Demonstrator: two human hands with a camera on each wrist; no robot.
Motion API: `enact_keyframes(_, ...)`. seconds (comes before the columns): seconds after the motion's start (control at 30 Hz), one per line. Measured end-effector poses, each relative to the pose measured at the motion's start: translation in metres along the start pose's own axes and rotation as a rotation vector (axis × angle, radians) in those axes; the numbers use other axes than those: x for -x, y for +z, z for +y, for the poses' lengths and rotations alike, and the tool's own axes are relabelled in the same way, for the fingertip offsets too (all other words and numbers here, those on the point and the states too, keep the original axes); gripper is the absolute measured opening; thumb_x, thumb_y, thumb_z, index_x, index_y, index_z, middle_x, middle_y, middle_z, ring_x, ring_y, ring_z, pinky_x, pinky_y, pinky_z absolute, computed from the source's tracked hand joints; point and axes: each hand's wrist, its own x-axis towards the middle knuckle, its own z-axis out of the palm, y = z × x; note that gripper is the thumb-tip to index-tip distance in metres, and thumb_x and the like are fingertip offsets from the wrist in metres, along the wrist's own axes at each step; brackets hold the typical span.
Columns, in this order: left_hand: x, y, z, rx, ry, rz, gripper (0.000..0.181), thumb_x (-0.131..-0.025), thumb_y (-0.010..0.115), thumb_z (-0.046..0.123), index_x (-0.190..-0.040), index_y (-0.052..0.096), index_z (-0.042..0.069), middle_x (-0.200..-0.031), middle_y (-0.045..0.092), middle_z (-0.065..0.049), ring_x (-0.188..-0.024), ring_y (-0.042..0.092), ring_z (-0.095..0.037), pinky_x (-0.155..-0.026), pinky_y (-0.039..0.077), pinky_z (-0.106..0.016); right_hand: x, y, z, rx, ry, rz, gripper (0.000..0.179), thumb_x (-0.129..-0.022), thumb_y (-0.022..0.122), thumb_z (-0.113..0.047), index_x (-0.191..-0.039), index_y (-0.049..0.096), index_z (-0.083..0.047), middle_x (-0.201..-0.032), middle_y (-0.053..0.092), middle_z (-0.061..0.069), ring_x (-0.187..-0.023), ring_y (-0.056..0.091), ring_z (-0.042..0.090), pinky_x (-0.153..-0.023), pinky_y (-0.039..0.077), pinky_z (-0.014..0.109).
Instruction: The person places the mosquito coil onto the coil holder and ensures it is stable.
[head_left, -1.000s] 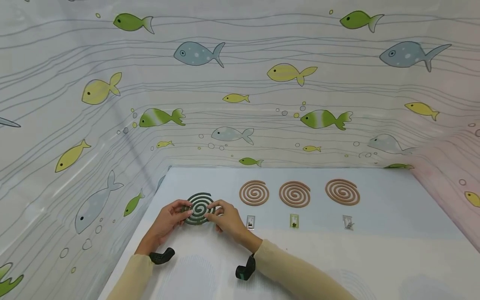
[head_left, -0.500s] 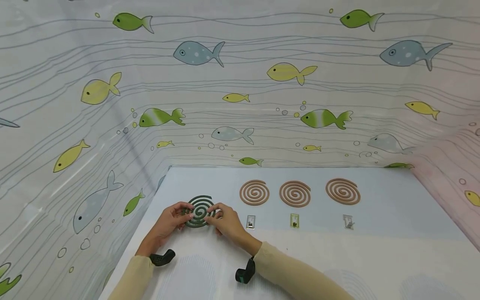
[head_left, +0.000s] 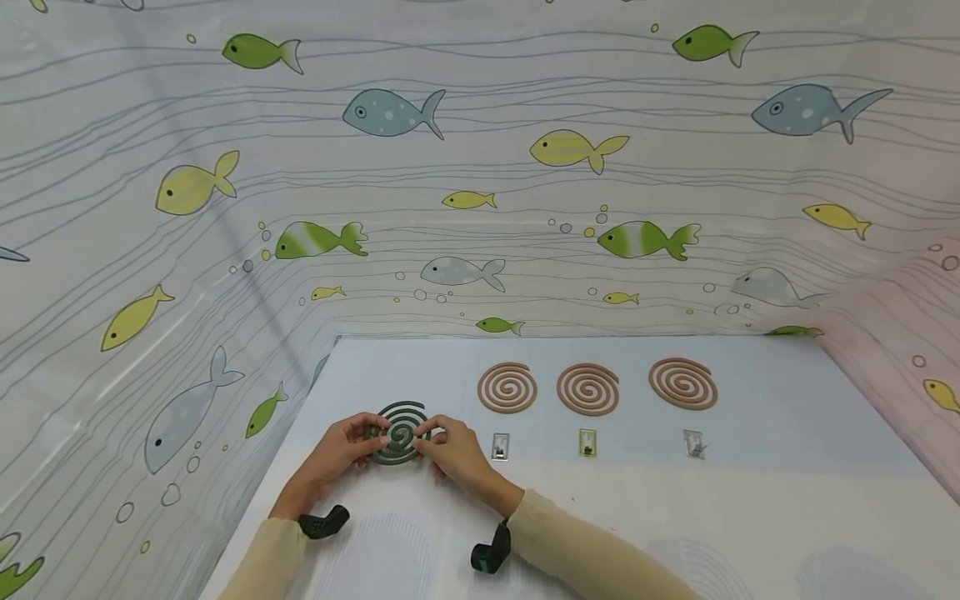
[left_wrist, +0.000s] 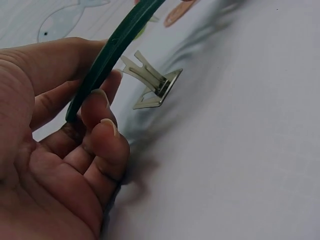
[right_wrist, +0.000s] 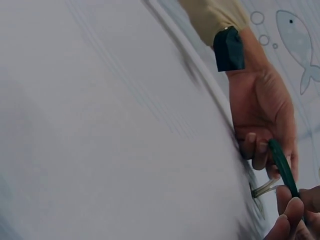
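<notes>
Both hands hold a dark green mosquito coil at the left of the table. My left hand pinches its left edge between thumb and fingers; my right hand pinches the opposite edge. Beneath the coil, in the left wrist view, a small metal coil stand rests on the table with its forked prongs bent up. The coil is seen nearly edge-on there, raised above the table. In the right wrist view the prongs of the stand come close to the coil; whether they touch cannot be told.
To the right lie three brown mosquito coils in a row on the white table. In front of each is a small metal stand. Walls with printed fish border the table at the back and sides.
Both hands have moved the green coil slightly down the head view, toward my body. Their pinch on it stays. The brown coils and their stands have not moved on the table.
</notes>
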Motion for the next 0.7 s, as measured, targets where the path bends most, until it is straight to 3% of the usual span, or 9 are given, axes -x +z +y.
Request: enact_keyframes(0.7,0.0042,-0.0048,-0.0038,0.003,-0.017,-0.03,0.041,-0.094,0.078,0.019,-0.126,0.062,-0.002,-0.105,0.067,-0.007,-0.073,0.054,-0.014,-0.057,0.05,-0.028,0.002,0.0061,0.0014,0.012,0.018,-0.004,0.016,-0.097,0.073,-0.016,-0.111,0.071,-0.009,-0.078,0.076,0.011,-0.04,0.044,0.009,-0.041,0.037,0.023)
